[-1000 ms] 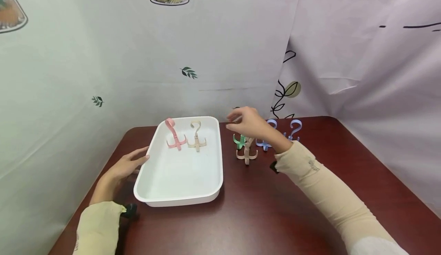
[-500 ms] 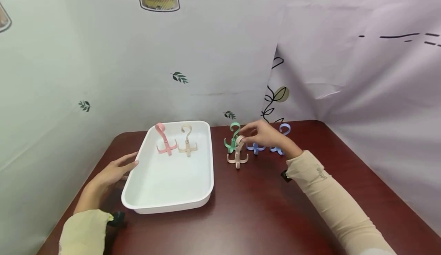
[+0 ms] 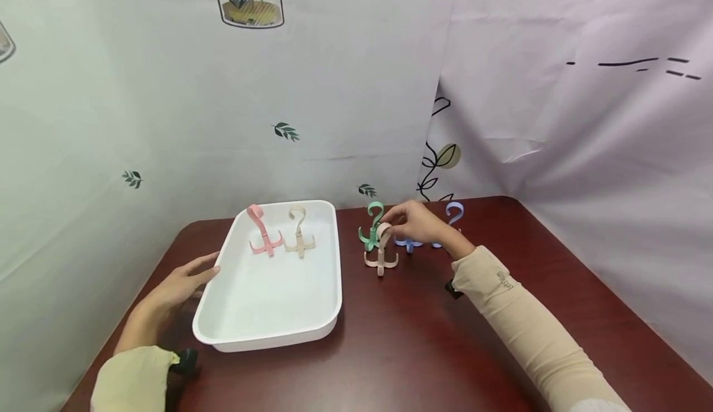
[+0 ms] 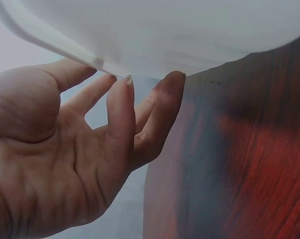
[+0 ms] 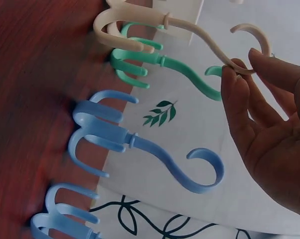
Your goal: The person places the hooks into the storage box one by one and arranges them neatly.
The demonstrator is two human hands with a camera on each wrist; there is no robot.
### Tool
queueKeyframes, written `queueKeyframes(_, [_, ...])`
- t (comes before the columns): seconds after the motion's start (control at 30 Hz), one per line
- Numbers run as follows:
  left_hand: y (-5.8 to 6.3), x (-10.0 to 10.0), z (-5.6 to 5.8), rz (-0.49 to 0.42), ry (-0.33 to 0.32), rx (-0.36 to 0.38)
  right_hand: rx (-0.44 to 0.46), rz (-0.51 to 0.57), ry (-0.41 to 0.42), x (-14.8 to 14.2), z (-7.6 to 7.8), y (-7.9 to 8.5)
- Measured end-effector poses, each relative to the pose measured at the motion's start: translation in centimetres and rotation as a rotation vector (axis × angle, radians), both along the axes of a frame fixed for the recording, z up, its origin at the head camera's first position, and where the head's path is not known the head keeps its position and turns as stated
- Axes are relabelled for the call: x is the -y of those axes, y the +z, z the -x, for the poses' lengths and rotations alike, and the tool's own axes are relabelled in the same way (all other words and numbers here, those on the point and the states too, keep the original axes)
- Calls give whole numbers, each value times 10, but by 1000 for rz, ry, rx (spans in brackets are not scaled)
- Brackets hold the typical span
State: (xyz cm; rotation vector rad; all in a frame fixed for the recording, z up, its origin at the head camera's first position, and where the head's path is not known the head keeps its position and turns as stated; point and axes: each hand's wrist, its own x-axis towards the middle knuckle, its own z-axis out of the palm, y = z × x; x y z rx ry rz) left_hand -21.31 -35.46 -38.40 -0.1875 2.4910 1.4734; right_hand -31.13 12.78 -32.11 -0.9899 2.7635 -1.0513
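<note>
A beige four-armed hook hanger (image 3: 381, 257) stands on its prongs on the table, and my right hand (image 3: 416, 221) pinches its curled top. In the right wrist view, thumb and fingers meet on the bend of this hook (image 5: 210, 41). My left hand (image 3: 181, 283) is at the left side of a white tray (image 3: 273, 316). The left wrist view has its fingertips (image 4: 176, 79) against the tray's outer wall, fingers loosely bent. Inside the tray, toward the far end, are a pink hook hanger (image 3: 265, 239) and another beige hook hanger (image 3: 300, 239).
Behind the pinched hanger stands a green hook hanger (image 3: 373, 236). Two blue hook hangers are to the right, one (image 5: 102, 130) partly behind my right hand and one (image 3: 454, 213) beyond it. A printed cloth backdrop (image 3: 345, 90) rises at the back of the dark red table (image 3: 390, 350).
My right hand has come down onto the beige hook hanger's top and now pinches it. The left hand keeps its place at the tray. The head view has shifted slightly.
</note>
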Motion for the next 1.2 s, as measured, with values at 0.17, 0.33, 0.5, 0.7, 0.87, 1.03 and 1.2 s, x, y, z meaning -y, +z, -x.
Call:
queueKeyframes(0.17, [9, -7, 14, -10, -4, -10, -30, 16, -7, -3, -4, 16])
queueKeyframes(0.33, [12, -13, 22, -20, -24, -20, -46, 31, -14, -4, -15, 31])
queueKeyframes(0.5, [9, -12, 21, -19, -4, -9, -44, 67, 13, 7, -23, 43])
queueKeyframes(0.7, [8, -10, 18, -17, 2, -19, -70, 82, 28, 28, -33, 66])
queueKeyframes(0.87, [6, -6, 14, -13, 19, -14, -66, 106, 64, 52, -39, 80])
queueKeyframes(1.03, [2, -2, 11, -14, 34, -9, -33, 121, 95, 81, -42, 81])
queueKeyframes(1.2, [-3, 3, 6, -6, 45, -10, -19, 135, 134, 113, -41, 70])
